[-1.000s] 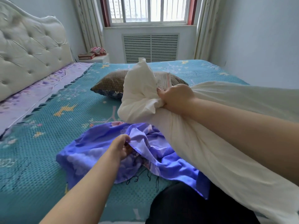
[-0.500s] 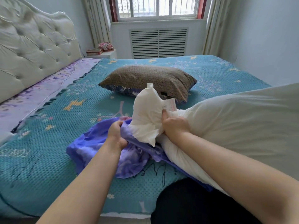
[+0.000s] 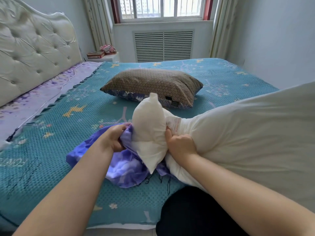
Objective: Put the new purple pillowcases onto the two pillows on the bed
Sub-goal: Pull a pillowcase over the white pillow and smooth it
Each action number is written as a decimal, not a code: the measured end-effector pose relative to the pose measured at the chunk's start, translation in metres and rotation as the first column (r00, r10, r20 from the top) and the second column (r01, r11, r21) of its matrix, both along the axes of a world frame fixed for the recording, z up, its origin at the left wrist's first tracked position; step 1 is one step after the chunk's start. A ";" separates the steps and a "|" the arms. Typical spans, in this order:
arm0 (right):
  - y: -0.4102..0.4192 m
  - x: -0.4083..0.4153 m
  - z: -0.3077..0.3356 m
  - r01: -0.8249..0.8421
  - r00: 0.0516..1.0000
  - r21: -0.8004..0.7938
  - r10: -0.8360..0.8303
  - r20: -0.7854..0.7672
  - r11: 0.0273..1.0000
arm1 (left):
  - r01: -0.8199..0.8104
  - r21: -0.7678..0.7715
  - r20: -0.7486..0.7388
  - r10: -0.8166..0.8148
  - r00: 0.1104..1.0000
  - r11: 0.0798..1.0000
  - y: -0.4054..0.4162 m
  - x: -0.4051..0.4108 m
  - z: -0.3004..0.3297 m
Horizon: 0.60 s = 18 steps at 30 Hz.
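Lowered white pillow (image 3: 247, 133) cut off right, right hand (image 3: 180, 147) squeezing it, left hand (image 3: 113, 139) gripping purple pillowcase (image 3: 124, 166).

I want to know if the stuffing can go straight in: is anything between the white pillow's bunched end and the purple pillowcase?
Nothing visible. The left hand grips the purple pillowcase right beside the white pillow, whose bunched end the right hand squeezes; the two already touch.
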State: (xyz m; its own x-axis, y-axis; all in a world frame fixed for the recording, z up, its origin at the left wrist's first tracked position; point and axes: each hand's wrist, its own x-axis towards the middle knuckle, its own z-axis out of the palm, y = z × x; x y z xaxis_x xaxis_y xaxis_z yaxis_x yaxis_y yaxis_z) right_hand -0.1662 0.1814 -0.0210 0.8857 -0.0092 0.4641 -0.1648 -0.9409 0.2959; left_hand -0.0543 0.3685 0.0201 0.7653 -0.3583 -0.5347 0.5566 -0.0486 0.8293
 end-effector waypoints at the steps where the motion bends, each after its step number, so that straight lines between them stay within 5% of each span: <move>1: -0.004 0.000 0.004 0.049 0.999 0.036 -0.049 -0.001 0.998 | 0.063 -0.063 -0.005 -0.064 0.998 0.996 -0.004 -0.006 0.004; 5: -0.012 0.011 0.018 0.158 0.970 0.246 -0.104 -0.220 0.956 | 0.107 -0.231 -0.035 -0.118 0.992 0.967 -0.027 -0.044 0.022; 11: -0.005 0.010 0.018 0.152 0.971 0.310 -0.083 -0.226 0.939 | 0.011 -0.297 -0.111 -0.046 0.993 0.955 -0.053 -0.062 0.022; 15: -0.007 -0.025 0.006 0.004 0.991 0.095 0.009 -0.134 0.996 | -0.189 -0.001 0.125 0.187 0.974 0.982 -0.025 -0.028 0.022; 18: -0.005 -0.034 0.005 -0.075 0.989 0.102 0.087 -0.120 0.992 | -0.360 0.187 0.300 0.295 0.907 0.914 -0.002 -0.001 0.018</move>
